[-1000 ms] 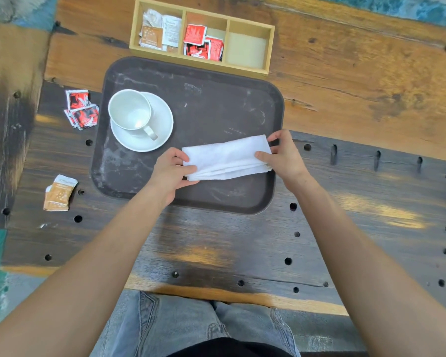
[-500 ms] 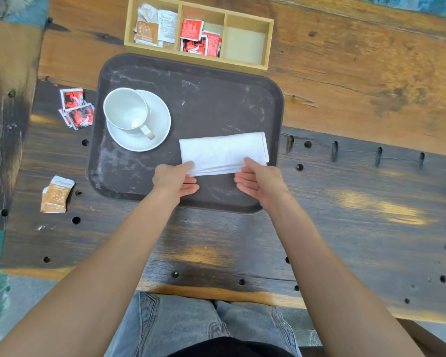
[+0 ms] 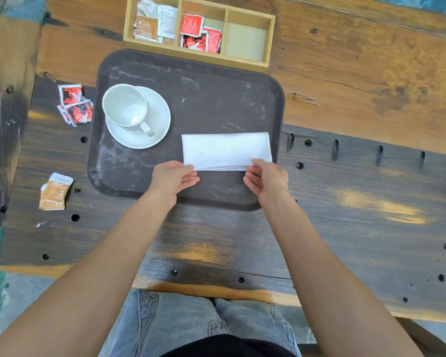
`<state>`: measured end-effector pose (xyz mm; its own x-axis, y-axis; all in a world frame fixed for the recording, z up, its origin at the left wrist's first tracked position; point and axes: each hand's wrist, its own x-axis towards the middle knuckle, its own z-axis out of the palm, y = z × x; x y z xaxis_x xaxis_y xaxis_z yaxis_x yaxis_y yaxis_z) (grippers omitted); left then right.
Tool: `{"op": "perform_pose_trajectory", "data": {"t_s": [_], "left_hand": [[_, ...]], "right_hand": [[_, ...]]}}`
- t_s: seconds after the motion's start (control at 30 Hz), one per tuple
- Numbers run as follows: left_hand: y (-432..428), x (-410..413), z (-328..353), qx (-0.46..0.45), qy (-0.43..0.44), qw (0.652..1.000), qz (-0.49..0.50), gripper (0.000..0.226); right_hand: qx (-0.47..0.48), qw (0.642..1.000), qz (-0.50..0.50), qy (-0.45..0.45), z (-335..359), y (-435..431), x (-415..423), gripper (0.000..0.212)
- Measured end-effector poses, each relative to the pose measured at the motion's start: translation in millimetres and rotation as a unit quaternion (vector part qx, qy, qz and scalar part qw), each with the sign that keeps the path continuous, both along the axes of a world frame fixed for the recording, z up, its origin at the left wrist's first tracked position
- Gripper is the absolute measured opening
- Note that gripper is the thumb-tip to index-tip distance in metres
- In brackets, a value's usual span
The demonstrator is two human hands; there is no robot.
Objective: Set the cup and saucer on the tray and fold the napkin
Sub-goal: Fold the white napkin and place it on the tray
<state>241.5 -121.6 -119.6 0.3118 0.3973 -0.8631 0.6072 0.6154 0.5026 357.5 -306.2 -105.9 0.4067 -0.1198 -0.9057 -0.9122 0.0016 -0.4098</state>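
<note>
Nearest the person, the dark, hole-studded wooden counter (image 3: 216, 240) lies bare between the forearms. Just beyond it sits the dark brown rectangular plastic tray (image 3: 191, 81), the landmark for everything else.

Over the tray's near edge, the left hand (image 3: 174, 177) and right hand (image 3: 267, 177) meet the near corners of the white folded cloth napkin (image 3: 225, 150). Both hands are loosely curled rather than fisted, fingertips touching or lightly pinching the napkin's near edge; whether they truly grip it or only rest on it I cannot tell. The napkin lies flat on the tray's near right part as a tidy long rectangle, its right end close to the tray's right rim.

Farther in, on the tray's left part, the white ceramic cup (image 3: 125, 105) stands upright and empty on the white round saucer (image 3: 155, 124), handle turned toward the napkin.

So the cup and saucer look placed, and the napkin is at least partly folded; one more fold, or a final smoothing, seems all that remains.

Left of the tray lie loose red sachets (image 3: 75, 105) and a brown sachet (image 3: 55, 191); beyond its far edge stands a pale wooden three-compartment box (image 3: 269, 42).
</note>
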Motion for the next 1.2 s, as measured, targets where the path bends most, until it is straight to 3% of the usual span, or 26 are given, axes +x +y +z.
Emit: {"op": "perform_pose_trajectory", "data": {"t_s": [0.1, 0.23, 0.37, 0.47, 0.63, 0.87, 1.0, 1.1, 1.2], "left_hand": [[1.8, -1.0, 0.3, 0.005, -0.006, 1.0, -0.002, 0.016], [3.6, -2.3, 1.5, 0.014, -0.013, 1.0, -0.022, 0.004], [5.0, -3.3, -0.9, 0.023, -0.014, 0.999, -0.035, 0.016], [3.8, -3.3, -1.8, 0.083, 0.019, 0.992, -0.094, 0.01], [4.1, -5.7, -1.8, 0.204, 0.06, 0.956, -0.203, 0.019], [2.1, -6.3, -2.0, 0.126, 0.025, 0.981, -0.142, 0.022], [1.7, -8.0, -6.4, 0.125, 0.044, 0.976, -0.175, 0.022], [2.8, -8.8, -4.1, 0.225, 0.097, 0.932, -0.266, 0.02], [3.4, -6.0, 5.4, 0.429, 0.111, 0.823, -0.355, 0.015]], "right_hand": [[0.012, 1.0, -0.001, 0.014, -0.9, -7.0, -7.5, 0.006], [0.01, 0.999, 0.032, 0.021, -6.1, -15.0, -15.3, 0.021], [0.011, 0.999, 0.044, 0.003, -11.3, -21.3, -21.1, 0.041], [-0.028, 0.996, 0.083, -0.012, -15.9, -26.0, -23.2, 0.034], [-0.092, 0.986, 0.128, -0.053, -16.6, -31.7, -22.1, 0.029], [-0.119, 0.981, 0.125, -0.09, -13.7, -30.8, -19.8, 0.024], [-0.154, 0.971, 0.151, -0.099, -10.3, -33.6, -15.8, 0.025], [-0.203, 0.946, 0.217, -0.126, -5.8, -35.4, -16.4, 0.031], [-0.294, 0.864, 0.316, -0.26, 2.2, -29.6, -15.3, 0.037]]}}
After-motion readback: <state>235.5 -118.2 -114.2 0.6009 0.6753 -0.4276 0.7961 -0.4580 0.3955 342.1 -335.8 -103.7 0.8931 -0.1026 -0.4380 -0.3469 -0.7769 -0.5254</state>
